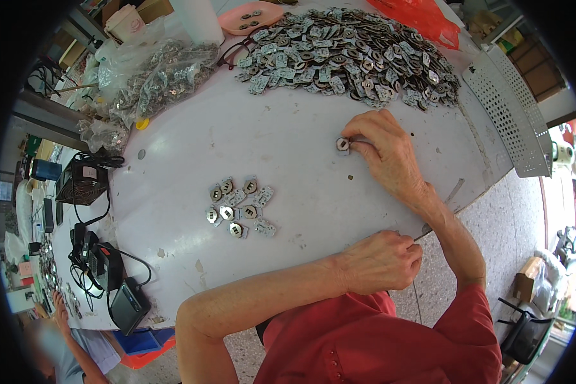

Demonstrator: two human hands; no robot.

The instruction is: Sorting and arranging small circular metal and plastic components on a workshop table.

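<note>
L hand: palm hid. | wht cylinder: top cut off | co-worker: head blurred

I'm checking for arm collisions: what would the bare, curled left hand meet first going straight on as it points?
The left hand would probably meet the person's bare right forearm, though depth is unclear.

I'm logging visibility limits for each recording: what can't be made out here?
Head view, all:
Inside the left hand: hidden by its own curled grip.
Gripped edge of the disc-topped plate: covered by the right hand.
Lower layers of the heap: buried under upper pieces.
White cylinder: top cut off by upper edge.
</note>
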